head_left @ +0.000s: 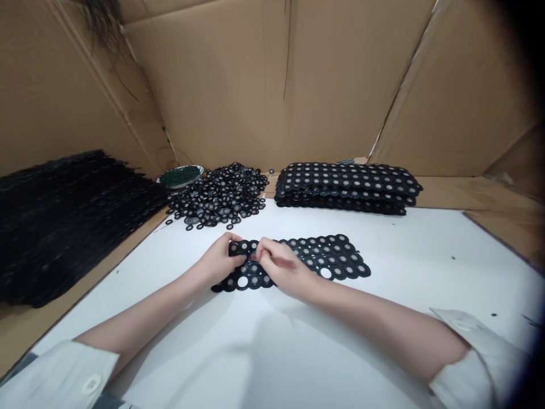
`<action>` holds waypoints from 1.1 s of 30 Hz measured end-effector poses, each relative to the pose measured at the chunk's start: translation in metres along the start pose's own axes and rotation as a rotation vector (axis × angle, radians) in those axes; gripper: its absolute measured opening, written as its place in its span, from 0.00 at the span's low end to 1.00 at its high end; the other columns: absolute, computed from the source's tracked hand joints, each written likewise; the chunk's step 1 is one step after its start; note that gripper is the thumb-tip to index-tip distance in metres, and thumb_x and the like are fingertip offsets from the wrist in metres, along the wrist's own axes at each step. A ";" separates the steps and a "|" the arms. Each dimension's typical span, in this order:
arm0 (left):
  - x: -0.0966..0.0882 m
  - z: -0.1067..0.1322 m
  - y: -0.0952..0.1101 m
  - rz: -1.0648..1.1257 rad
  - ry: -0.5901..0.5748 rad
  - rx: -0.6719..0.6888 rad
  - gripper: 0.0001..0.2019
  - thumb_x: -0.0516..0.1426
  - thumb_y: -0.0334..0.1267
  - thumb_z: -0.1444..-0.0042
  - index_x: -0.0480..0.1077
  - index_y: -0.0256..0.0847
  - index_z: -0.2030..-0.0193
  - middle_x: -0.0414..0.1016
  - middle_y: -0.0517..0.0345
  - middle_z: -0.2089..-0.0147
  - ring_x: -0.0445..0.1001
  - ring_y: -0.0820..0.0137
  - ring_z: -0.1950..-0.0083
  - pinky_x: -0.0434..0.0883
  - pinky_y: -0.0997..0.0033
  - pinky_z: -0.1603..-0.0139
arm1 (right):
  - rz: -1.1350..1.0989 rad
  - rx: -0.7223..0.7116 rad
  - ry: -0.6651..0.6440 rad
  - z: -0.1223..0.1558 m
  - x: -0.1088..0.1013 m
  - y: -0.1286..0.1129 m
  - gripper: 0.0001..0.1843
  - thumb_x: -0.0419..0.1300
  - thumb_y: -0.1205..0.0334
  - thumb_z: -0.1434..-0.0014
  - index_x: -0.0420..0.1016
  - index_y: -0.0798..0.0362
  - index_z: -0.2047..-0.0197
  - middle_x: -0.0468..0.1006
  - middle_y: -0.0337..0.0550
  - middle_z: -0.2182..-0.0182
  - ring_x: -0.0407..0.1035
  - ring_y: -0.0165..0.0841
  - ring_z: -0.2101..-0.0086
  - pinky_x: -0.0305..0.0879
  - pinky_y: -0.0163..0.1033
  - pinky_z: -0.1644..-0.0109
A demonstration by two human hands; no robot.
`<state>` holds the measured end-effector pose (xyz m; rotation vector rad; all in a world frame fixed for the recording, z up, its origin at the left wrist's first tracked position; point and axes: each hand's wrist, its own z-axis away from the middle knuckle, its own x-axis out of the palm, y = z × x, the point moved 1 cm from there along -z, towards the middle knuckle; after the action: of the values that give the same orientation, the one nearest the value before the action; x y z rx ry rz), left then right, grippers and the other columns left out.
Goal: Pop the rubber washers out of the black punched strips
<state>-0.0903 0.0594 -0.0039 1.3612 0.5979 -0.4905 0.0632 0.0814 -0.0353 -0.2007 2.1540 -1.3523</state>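
1. The left hand [225, 261] is partly closed on the left end of a black ring panel [336, 250], thumb over its top face, the other fingers at its far edge
2. The right hand [281, 267] is just beside the left one, over the panel, its thumb and fingers drawn together in a pinch; I cannot tell what, if anything, is between the tips
3. The panel lies beneath both hands and runs out beyond the right hand to its right; brighter white circles show in it just below each hand
4. Beyond the left hand is a heap of loose rings [221, 196], with a dish [201, 170] of dark green matter at the heap's far left
5. Beyond the right hand, to its right, is a stack of similar panels [344, 184]
6. Well to the left hand's left lies a large black mass [68, 221]
7. Under the hands spreads a white tabletop [417, 255]
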 end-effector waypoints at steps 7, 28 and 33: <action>-0.004 0.002 -0.004 -0.028 -0.069 0.091 0.19 0.54 0.36 0.58 0.56 0.41 0.57 0.61 0.68 0.78 0.62 0.72 0.75 0.59 0.73 0.75 | -0.163 0.066 0.032 -0.004 -0.004 0.000 0.08 0.44 0.68 0.48 0.62 0.53 0.73 0.66 0.36 0.78 0.60 0.27 0.75 0.55 0.32 0.71; -0.009 0.009 -0.004 -0.202 -0.138 0.150 0.21 0.54 0.36 0.59 0.59 0.39 0.54 0.69 0.55 0.62 0.67 0.62 0.61 0.63 0.66 0.62 | 0.071 -0.158 -0.112 0.008 -0.002 -0.006 0.07 0.44 0.71 0.48 0.59 0.53 0.74 0.64 0.36 0.76 0.58 0.26 0.74 0.54 0.32 0.70; -0.014 0.012 0.001 -0.088 -0.272 0.121 0.17 0.55 0.38 0.59 0.60 0.39 0.60 0.66 0.60 0.68 0.66 0.66 0.65 0.63 0.69 0.67 | 0.129 -0.263 -0.118 0.009 0.001 -0.011 0.08 0.44 0.71 0.47 0.60 0.53 0.73 0.64 0.38 0.75 0.58 0.27 0.72 0.54 0.33 0.67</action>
<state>-0.0983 0.0472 0.0075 1.3570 0.4101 -0.7796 0.0653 0.0687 -0.0296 -0.2328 2.1989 -0.9596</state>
